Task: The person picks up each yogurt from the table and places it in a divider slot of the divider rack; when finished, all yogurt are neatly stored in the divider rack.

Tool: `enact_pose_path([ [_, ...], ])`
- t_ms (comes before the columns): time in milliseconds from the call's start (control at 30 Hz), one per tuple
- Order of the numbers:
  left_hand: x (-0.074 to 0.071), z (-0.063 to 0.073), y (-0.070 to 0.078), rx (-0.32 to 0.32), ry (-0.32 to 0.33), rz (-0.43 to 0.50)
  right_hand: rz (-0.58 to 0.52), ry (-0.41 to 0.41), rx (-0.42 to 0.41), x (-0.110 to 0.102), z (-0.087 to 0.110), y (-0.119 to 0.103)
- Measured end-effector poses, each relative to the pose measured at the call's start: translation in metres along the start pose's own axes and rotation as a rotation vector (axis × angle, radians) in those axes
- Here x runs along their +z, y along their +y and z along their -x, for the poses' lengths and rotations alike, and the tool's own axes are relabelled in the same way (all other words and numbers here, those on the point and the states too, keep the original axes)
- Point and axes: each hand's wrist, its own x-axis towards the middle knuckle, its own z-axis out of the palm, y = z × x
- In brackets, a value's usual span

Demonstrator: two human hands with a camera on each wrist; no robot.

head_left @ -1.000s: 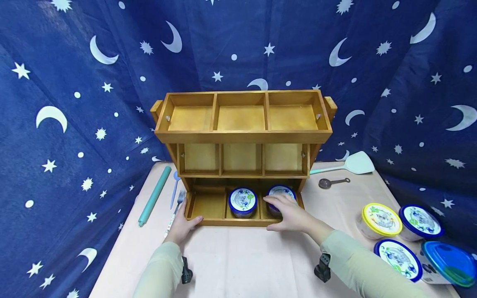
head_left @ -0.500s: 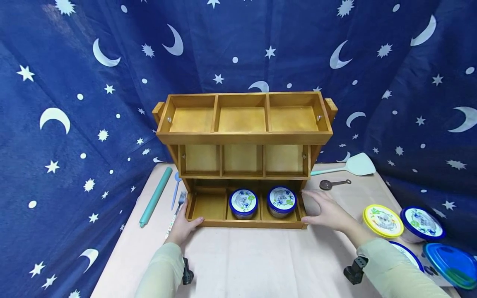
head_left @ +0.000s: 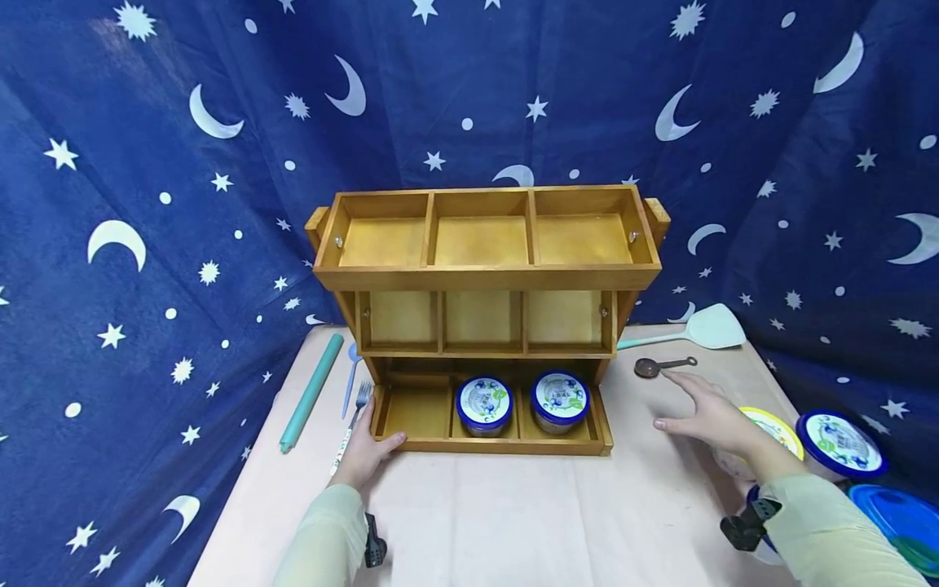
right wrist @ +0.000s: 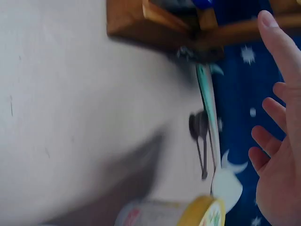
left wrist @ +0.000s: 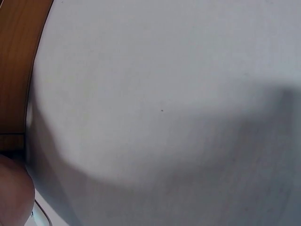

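Note:
A three-tier wooden organizer box [head_left: 487, 280] stands opened out in the head view. Two blue-lidded tubs sit in its bottom tray: one tub [head_left: 484, 402] in the middle compartment, another tub [head_left: 561, 397] in the right one. My left hand [head_left: 364, 450] holds the tray's front left corner, thumb along the front and fingers along the side. To the right of the box, my right hand [head_left: 715, 416] hangs over the table with fingers spread and nothing held. Its fingertips overlap the area by a dark measuring spoon [head_left: 649, 368], and a yellow-lidded tub [head_left: 772, 428] lies partly hidden behind the wrist.
At right are another blue-lidded tub [head_left: 840, 444] and a translucent blue lid [head_left: 898, 522]. A pale green spatula [head_left: 715, 328] lies behind the measuring spoon. Left of the box lie a teal rod [head_left: 311, 394], a blue spoon [head_left: 351, 375] and a fork [head_left: 363, 395].
My right hand has left the tub in the right compartment and moved right, past the box's corner, toward the tubs on the table. My left hand stays at the box's corner.

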Motion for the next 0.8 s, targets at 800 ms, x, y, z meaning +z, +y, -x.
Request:
enact_pose_path([
  [800,-0.002,0.002,0.006,-0.029,0.006,-0.051,0.020,0.056,0.158,-0.019,0.031,0.080],
])
